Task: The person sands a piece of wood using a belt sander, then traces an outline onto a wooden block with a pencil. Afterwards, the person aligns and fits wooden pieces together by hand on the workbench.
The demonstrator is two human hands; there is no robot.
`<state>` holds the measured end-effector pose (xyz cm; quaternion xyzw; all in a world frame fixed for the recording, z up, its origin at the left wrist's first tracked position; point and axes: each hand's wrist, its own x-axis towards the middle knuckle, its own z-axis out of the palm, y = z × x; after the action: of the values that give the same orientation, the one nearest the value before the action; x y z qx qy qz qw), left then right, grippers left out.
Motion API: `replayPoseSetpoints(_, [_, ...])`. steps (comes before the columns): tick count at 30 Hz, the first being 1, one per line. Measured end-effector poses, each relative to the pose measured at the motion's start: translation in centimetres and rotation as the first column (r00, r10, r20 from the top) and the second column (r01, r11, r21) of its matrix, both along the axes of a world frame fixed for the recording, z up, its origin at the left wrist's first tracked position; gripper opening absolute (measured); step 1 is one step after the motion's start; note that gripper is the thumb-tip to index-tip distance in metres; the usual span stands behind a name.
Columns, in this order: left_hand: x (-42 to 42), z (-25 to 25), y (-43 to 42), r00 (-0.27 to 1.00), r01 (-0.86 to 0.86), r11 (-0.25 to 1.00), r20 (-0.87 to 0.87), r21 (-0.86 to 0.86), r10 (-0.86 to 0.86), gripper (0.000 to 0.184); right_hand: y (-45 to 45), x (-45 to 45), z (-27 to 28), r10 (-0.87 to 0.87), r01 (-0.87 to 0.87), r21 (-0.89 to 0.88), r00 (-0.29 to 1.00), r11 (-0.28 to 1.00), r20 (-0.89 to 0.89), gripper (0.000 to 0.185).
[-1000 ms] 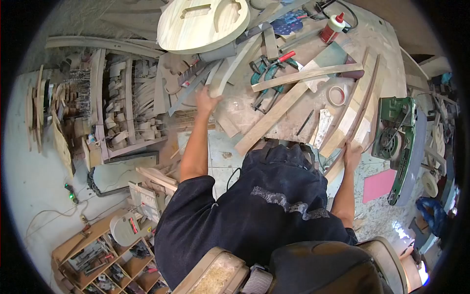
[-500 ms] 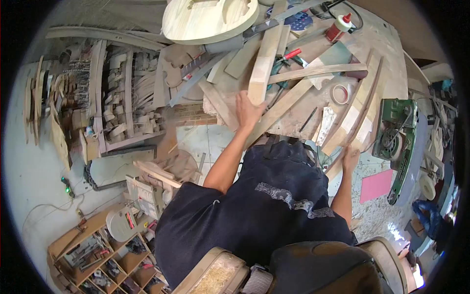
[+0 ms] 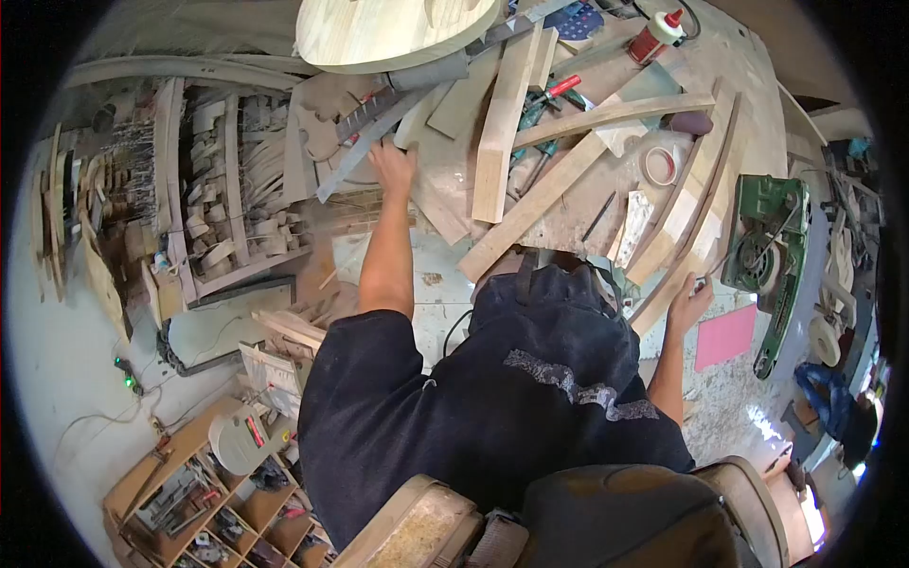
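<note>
Head view: left hand (image 3: 393, 168) at the left front of the bench, fingers spread forward by the near end of a pale board (image 3: 421, 115); whether they close on it or only rest there, cannot tell. Right hand (image 3: 691, 298) has its fingers curled inward, just beside the lower end of a curved strip (image 3: 663, 295); anything pinched between the tips is too small to make out.

Close in: that strip reaches past the front edge of the workbench (image 3: 563, 227), probably left so for easy reach. A second curved strip (image 3: 705, 156) lies alongside, perhaps to keep like shapes together. Between the hands, a thick wood block (image 3: 507, 114) and a flat bar (image 3: 535, 204) point toward the person; a thinner strip (image 3: 615, 118) crosses the bar, which seems casual stacking. Green clamps (image 3: 535, 123) lie partly under the wood, apparently parked rather than in use. Tape roll (image 3: 660, 166) and pen (image 3: 598, 216) sit near the right hand, presumably for handiness.

Containers: glue bottle (image 3: 656, 38) at the far side, red and white, fill level not readable. Rack (image 3: 251, 275) at left, packed with wood offcuts (image 3: 218, 256). Pigeonhole cabinet (image 3: 199, 435) at lower left, compartments holding hand tools and dark small parts, mostly indistinct
</note>
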<state>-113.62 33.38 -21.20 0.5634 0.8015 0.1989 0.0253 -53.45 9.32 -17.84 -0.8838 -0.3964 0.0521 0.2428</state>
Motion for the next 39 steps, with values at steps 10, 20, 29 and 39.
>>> replayPoseSetpoints(10, [1.6,0.8,-3.2,0.974,0.2,0.978,0.1,0.066,-0.206,0.034,12.0,-18.0,6.3,0.563,-0.632,0.077,0.62,0.771,-0.546,0.037])
replayPoseSetpoints(20, [3.1,0.7,-9.7,0.982,0.11,0.992,0.151,0.057,-0.117,0.035,21.2,-31.4,-3.5,0.491,-0.729,-0.015,0.476,0.684,-0.73,0.07])
replayPoseSetpoints(29, [5.5,2.1,-10.0,0.953,0.006,1.0,0.304,0.012,-0.009,0.036,21.4,-31.3,-4.4,0.319,-0.652,0.16,0.132,0.741,-0.939,0.049])
replayPoseSetpoints(39, [7.4,3.7,-12.7,0.973,0.024,1.0,0.232,-0.006,-0.022,0.041,20.1,-29.1,1.6,0.233,-0.549,0.174,0.039,0.818,-0.972,0.036])
